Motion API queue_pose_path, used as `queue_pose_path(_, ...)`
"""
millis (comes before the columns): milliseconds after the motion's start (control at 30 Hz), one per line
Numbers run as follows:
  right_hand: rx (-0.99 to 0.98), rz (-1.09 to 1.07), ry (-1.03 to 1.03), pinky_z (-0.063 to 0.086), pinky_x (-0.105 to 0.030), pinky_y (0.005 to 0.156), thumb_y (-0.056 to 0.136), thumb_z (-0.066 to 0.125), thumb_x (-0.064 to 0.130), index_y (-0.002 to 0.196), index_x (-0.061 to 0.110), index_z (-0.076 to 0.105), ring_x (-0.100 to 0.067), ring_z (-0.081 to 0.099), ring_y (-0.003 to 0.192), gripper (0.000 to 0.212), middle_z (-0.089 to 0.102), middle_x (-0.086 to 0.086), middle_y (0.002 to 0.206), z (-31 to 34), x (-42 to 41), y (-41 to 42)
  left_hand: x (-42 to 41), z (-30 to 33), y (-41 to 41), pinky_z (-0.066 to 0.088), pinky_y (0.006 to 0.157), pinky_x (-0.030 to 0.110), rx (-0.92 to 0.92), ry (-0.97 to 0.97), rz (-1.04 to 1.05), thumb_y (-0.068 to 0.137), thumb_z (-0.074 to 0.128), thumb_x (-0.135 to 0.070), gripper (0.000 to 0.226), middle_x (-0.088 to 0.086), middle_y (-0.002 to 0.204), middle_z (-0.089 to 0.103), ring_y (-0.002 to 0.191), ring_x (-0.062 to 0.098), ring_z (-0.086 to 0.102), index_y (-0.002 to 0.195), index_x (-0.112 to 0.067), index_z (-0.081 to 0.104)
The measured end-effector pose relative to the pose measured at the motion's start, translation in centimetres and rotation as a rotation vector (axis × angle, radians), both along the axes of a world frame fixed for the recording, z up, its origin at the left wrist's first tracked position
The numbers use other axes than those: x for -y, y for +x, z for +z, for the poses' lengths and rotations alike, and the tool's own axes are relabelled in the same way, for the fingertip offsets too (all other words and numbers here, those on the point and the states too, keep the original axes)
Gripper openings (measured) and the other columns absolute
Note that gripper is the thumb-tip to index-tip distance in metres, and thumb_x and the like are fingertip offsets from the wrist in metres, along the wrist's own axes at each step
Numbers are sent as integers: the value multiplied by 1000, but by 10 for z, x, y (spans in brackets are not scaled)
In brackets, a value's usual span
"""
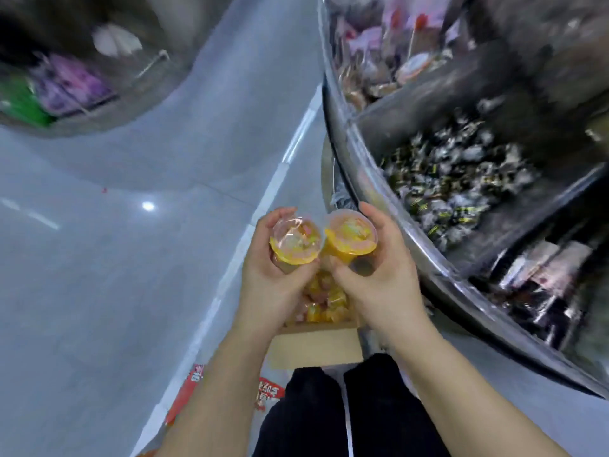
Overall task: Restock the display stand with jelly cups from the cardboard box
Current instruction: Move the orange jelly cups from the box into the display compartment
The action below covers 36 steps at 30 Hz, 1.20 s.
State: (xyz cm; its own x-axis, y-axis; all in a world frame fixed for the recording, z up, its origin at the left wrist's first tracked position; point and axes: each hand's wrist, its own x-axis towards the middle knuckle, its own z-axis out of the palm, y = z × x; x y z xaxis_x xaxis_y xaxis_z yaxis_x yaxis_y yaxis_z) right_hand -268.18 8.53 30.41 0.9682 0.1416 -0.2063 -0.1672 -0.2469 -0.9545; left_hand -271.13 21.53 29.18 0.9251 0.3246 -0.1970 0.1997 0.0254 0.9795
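Observation:
My left hand (267, 278) grips a clear-lidded yellow jelly cup (296, 240), and my right hand (385, 275) grips a second yellow jelly cup (350, 234). The two cups are held side by side, lids toward me, above the open cardboard box (313, 349) on the floor. More yellow and pink jelly cups (324, 303) show inside the box between my wrists. The round display stand (372, 166) curves along the right, its rim just right of my right hand. Motion blur softens the stand's contents.
The stand's compartments hold dark wrapped sweets (461, 179), pink packets (372, 37) further back and dark packs (540, 278) nearer. Another round stand (66, 80) sits at top left. A red printed carton flap (188, 394) lies by my dark-trousered legs (346, 413). Grey floor fills the left.

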Motion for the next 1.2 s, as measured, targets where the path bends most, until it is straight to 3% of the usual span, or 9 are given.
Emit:
queue_pose_path(100, 139, -60, 49, 43, -10, 90, 68, 71, 15, 117, 45, 41, 8, 56, 105, 64, 58, 29, 110, 85, 30, 12, 25, 85, 27, 43, 77, 9, 142, 11, -113, 66, 70, -13, 51, -17, 103, 63, 92, 1, 61, 107, -36, 51)
queue_pose_path(200, 255, -134, 48, 46, -14, 89, 69, 69, 12, 118, 52, 40, 3, 57, 107, 69, 58, 26, 112, 145, 71, 20, 65, 146, 56, 44, 78, 11, 260, 0, -247, 66, 70, -15, 52, -22, 97, 63, 90, -1, 61, 109, -33, 47)
queue_pose_path(433, 398, -385, 27, 45, -9, 80, 67, 66, 12, 120, 49, 40, 3, 58, 103, 70, 55, 28, 112, 216, 169, 35, 175, 217, 111, 43, 79, 7, 442, 14, -529, 73, 69, -10, 49, -27, 99, 63, 93, -7, 60, 109, -31, 44)
queue_pose_path(533, 363, -467, 28, 47, -7, 75, 72, 75, 9, 120, 38, 44, 4, 61, 96, 64, 61, 18, 108, 227, 216, 46, 218, 226, 131, 44, 80, 10, 485, 43, -607, 74, 72, -9, 40, -7, 105, 63, 96, 2, 61, 105, -27, 53)
queue_pose_path(633, 254, -526, 14, 50, -18, 79, 73, 77, 10, 110, 31, 48, -4, 63, 92, 51, 65, 9, 104, 224, 258, 62, 255, 225, 156, 45, 76, 11, 463, 100, -653, 67, 75, -12, 39, -11, 96, 66, 90, 0, 62, 101, -21, 57)
queue_pose_path(767, 138, -564, -155, 47, -24, 83, 75, 74, 7, 113, 24, 48, -12, 60, 96, 49, 62, 0, 109, 204, 295, 83, 287, 207, 185, 51, 85, 36, 313, 299, -657, 62, 81, -22, 43, -4, 98, 67, 95, 15, 63, 99, -21, 58)
queue_pose_path(933, 117, -630, -486, 43, -29, 89, 78, 62, 5, 130, 15, 46, -28, 56, 112, 55, 59, -11, 121, 185, 308, 120, 295, 187, 213, 36, 70, 19, 182, 545, -546, 62, 83, -23, 53, -3, 95, 62, 95, 20, 60, 107, -17, 56)
queue_pose_path(1033, 93, -645, -611, 42, -33, 91, 79, 54, 0, 136, 16, 40, -35, 51, 115, 60, 50, -16, 126, 180, 306, 135, 293, 184, 226, 35, 74, 26, 178, 699, -543, 62, 84, -23, 64, 13, 113, 64, 105, 32, 59, 114, -9, 51)
queue_pose_path(1200, -25, -542, -669, 43, -39, 96, 82, 55, 3, 147, 21, 15, -36, 47, 122, 78, 37, -15, 142, 175, 304, 142, 291, 181, 231, 44, 80, 39, 128, 976, -687, 73, 74, -26, 69, 24, 119, 58, 106, 42, 56, 125, -2, 36)
